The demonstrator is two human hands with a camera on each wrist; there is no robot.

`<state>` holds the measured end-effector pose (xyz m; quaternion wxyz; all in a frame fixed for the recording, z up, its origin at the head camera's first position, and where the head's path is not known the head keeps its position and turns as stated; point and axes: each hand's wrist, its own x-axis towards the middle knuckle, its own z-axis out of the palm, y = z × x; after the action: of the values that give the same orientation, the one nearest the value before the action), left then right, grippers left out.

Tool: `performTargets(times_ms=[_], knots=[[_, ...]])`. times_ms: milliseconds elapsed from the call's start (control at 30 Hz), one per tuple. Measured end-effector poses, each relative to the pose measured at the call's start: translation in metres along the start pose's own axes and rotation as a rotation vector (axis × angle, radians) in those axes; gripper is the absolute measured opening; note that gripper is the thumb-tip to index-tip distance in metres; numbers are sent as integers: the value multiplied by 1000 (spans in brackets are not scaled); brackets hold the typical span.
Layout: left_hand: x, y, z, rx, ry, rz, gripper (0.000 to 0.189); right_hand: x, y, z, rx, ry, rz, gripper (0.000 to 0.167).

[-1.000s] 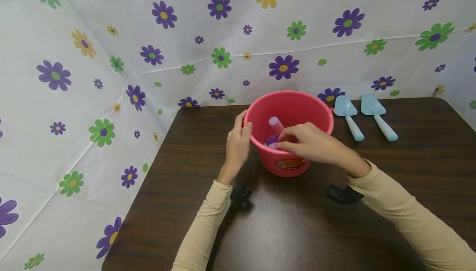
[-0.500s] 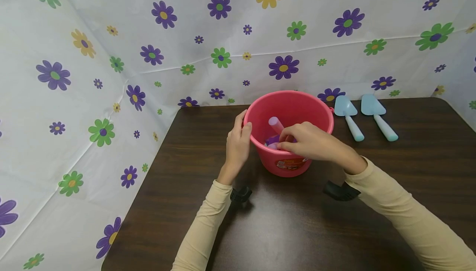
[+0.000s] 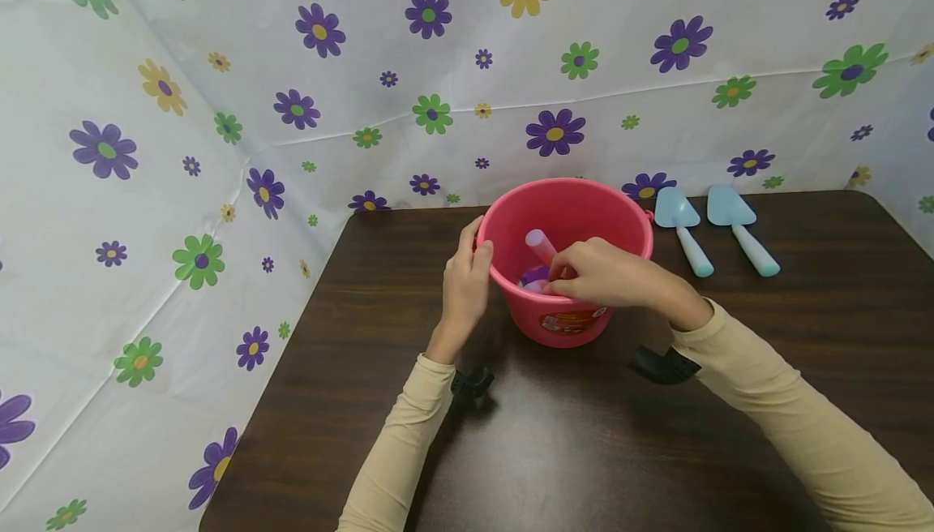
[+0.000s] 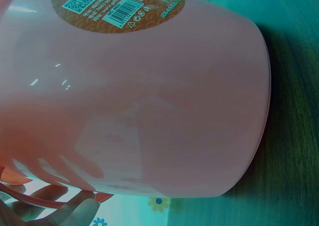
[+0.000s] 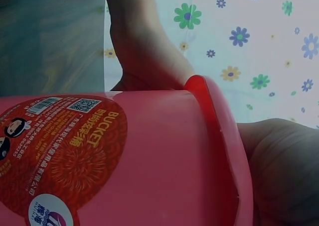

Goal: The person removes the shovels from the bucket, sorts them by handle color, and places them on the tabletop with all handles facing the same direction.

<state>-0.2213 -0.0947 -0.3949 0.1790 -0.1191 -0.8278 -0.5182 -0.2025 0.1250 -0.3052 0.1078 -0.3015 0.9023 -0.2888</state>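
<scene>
Bucket [image 3: 529,313]'s on the bench [image 3: 365,313], mid-frame: prob. light, stiff plastic, maybe slick, so best held by the rim [image 5: 230,136]. L hand [image 3: 465,285]'s clamped on its left side; R hand [image 3: 609,272] dips inside by lilac bits [image 3: 536,285], can't tell if gripping. Glossy pink w/ red oval label [image 3: 567,322] facing bottom of frame.

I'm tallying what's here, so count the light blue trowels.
2. Both lie on the table, right of the pink bucket: the nearer trowel beside it, the farther trowel further right. More may be hidden inside the bucket.
</scene>
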Motion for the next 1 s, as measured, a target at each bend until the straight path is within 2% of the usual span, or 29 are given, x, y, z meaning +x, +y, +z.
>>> performTargets(times_ms=[200, 733, 1000], knots=[[0, 0, 0, -13, -11, -1, 53, 2, 1, -2, -10, -44, -9, 28], [-1, 2, -1, -12, -10, 2, 53, 17, 10, -9, -5, -291, 47, 35], [-1, 1, 0, -13, -6, 11, 53, 22, 14, -8, 13, -337, 54, 36]])
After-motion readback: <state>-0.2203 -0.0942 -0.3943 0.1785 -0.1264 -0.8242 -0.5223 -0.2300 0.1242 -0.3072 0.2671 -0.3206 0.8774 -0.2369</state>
